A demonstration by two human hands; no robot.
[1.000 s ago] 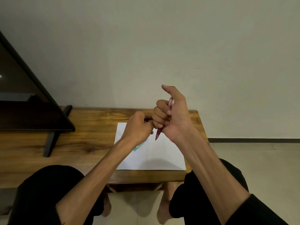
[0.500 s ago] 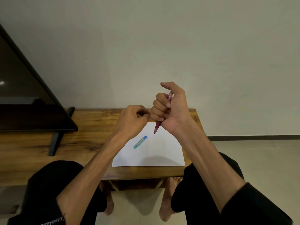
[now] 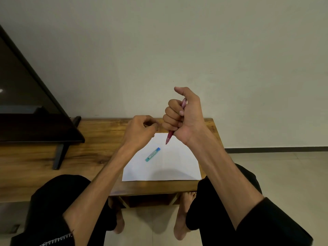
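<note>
Your right hand point(image 3: 184, 118) is clenched in a fist around the red pen point(image 3: 169, 137), thumb up. The pen's long line runs from 1 o'clock at the top to 7 o'clock at the tip. The tip pokes out under your fist and hangs above the white paper point(image 3: 174, 166).

Your left hand point(image 3: 140, 132) is just beside the fist, at 9 o'clock from it. Its fingers are curled, with the thumb near the first finger. I cannot tell if it pinches anything.

The small blue tube point(image 3: 152, 154) lies on the paper at 8 o'clock from the pen tip — your left hand is nearer to it.
</note>
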